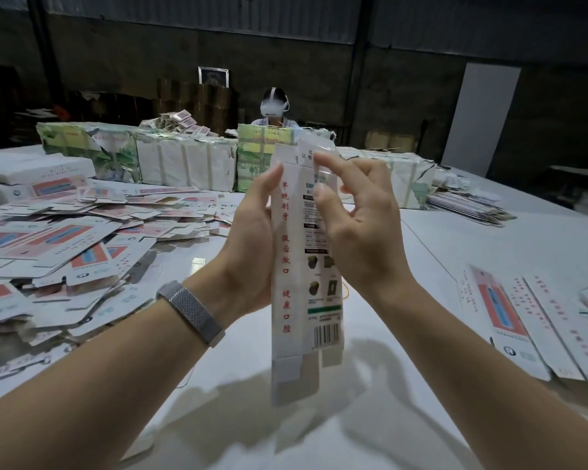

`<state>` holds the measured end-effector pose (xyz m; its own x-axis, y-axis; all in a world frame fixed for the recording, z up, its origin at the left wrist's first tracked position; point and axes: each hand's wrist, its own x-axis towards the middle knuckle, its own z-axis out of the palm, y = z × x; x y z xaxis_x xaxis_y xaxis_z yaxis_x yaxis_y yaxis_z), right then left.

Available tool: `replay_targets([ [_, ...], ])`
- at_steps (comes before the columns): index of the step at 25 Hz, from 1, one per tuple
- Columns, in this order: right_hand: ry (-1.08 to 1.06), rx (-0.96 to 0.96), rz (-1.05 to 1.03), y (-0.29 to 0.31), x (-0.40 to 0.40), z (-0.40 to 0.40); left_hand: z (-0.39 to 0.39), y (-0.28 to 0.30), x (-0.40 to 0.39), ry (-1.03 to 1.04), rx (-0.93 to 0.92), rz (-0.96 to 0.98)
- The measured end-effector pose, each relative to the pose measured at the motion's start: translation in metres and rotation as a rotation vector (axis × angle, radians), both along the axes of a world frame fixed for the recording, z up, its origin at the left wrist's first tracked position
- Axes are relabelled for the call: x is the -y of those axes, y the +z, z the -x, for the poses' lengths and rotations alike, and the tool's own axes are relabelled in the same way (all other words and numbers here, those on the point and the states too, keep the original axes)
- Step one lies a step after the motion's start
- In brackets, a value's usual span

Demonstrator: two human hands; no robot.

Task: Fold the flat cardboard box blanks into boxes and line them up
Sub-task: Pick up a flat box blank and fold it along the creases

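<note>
Cardboard box blank point(304, 266) stands upright, left hand point(252, 245) gripping its side, right hand point(360, 225) pinching its top flap.

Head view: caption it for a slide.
Both hands hold a tall box blank upright above the table.
</note>
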<state>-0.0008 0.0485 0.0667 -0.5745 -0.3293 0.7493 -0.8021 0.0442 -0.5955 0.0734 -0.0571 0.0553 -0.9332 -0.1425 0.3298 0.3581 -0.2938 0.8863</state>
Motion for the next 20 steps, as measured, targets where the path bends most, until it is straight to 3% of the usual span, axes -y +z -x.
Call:
replay_targets([
  [6,0.074,0.067,-0.080,0.000,0.003,-0.009,-0.001,0.006,0.000,-0.039,0.038,0.058],
  [10,0.170,0.078,0.100,0.004,-0.001,-0.010,0.009,0.001,-0.008,0.251,-0.007,0.079],
  [13,0.097,0.059,0.065,0.009,-0.006,-0.003,0.008,-0.001,-0.004,0.416,-0.113,0.226],
  [16,0.021,0.098,0.007,0.012,-0.010,0.005,0.004,0.003,-0.001,0.354,-0.116,0.228],
  [20,-0.070,-0.021,-0.072,0.010,-0.009,0.006,0.003,0.002,-0.003,0.169,-0.095,0.132],
])
